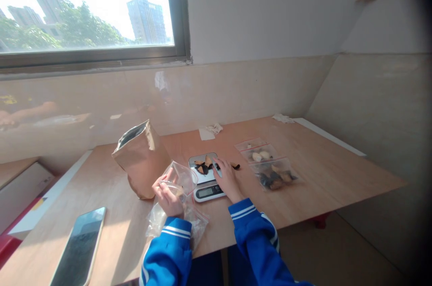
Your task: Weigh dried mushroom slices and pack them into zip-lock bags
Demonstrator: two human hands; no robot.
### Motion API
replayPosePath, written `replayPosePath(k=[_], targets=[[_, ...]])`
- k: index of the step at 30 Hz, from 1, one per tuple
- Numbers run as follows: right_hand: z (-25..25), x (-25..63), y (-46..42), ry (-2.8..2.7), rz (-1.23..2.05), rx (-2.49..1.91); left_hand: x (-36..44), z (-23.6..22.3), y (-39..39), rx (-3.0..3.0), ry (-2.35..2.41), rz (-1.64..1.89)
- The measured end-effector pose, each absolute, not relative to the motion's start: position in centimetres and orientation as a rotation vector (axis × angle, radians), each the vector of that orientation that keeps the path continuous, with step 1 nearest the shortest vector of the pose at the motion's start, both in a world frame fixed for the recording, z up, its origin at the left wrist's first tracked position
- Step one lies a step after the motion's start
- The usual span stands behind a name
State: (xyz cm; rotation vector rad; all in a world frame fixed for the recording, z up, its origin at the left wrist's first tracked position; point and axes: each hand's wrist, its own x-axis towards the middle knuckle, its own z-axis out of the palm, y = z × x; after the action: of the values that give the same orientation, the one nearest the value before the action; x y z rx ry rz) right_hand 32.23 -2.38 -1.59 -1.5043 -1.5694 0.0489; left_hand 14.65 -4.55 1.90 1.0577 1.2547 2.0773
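A small white kitchen scale (200, 177) with a dark display strip stands at the middle of the table. Black-and-tan dried pieces, like wood ear fungus (203, 168), lie on its plate. My right hand (227, 179) reaches over the plate's right side, fingers bent down among the pieces; whatever the fingertips pinch is hidden. One dark piece (235, 166) shows just right of that hand. My left hand (169, 196) is closed on a clear zip bag (184, 176), its mouth beside the scale. Under this hand lie more crumpled clear bags (199, 225).
A brown paper bag (143, 164) stands open-topped at left. Nearer lies a phone (81, 245). To the right are zip bags with pale pieces (261, 154) and dark pieces (276, 176). Crumpled tissue (212, 130) sits by the wall. The table's front edge (303, 221) is close.
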Motion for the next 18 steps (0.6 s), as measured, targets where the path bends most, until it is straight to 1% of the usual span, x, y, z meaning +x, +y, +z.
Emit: replayPosePath(k=[3, 6, 13, 16, 18], targets=[[-1.6, 32.0, -2.6, -1.523, 0.074, -1.466, 14.6, 2.0, -4.5, 1.018, 1.222, 2.079], [-0.5, 31.7, -3.0, -1.395, 0.156, -1.432, 14.6, 1.9, -4.4, 0.992, 1.223, 2.081], [5.4, 29.7, -4.6, -1.094, 0.538, -1.139, 14.5, 1.4, -4.3, 0.99, 1.187, 2.055], [7.1, 28.3, -5.3, -1.121, 0.678, -1.015, 14.5, 1.2, -4.1, 0.982, 1.188, 2.042], [7.4, 27.7, -5.5, -1.214, 0.758, -0.969, 14.4, 1.1, -4.0, 0.981, 1.182, 2.031]])
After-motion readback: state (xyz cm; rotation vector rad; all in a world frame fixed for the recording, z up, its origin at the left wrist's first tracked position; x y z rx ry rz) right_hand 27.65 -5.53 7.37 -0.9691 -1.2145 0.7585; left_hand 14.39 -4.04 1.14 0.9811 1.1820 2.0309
